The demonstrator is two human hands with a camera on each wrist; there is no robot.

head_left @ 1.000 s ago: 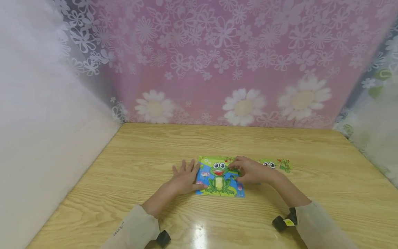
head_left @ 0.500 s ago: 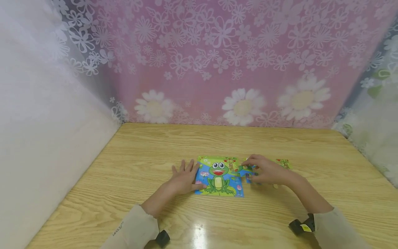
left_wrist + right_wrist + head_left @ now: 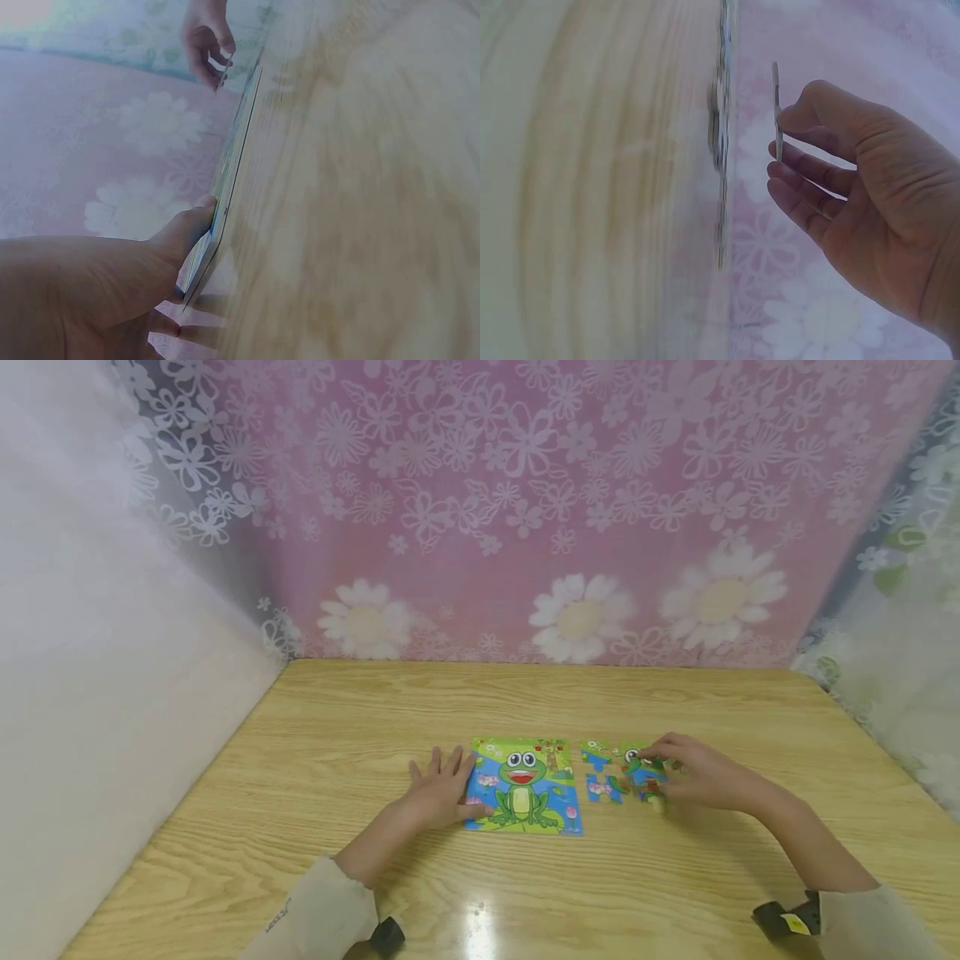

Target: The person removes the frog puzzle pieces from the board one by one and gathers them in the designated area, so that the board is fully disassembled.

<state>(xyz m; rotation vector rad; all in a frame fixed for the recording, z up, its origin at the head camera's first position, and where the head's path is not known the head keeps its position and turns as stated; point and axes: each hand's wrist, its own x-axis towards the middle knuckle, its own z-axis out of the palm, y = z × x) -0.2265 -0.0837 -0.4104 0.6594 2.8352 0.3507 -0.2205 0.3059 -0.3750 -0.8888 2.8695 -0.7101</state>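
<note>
A square frog-picture puzzle board (image 3: 521, 797) lies flat on the wooden table. My left hand (image 3: 437, 797) rests at its left edge with fingers spread, the thumb (image 3: 191, 225) lying over the board's surface. To the right of the board my right hand (image 3: 708, 774) hovers above a group of loose puzzle pieces. In the right wrist view a thin jigsaw piece (image 3: 776, 82), seen edge-on, is pinched between the thumb and fingers, raised off the table. Its printed side is hard to see. The hand partly covers the pieces beneath it.
Several loose jigsaw pieces (image 3: 602, 788) lie right of the board, some with frog and flower prints. The wooden tabletop (image 3: 375, 710) is bounded by a pink flowered cloth (image 3: 465, 552) behind and a white cloth (image 3: 150, 610) at the left.
My right hand has moved rightward from the board's right side to over the loose pieces, uncovering the board's right part and some pieces. My left hand stays at the board's left edge.
</note>
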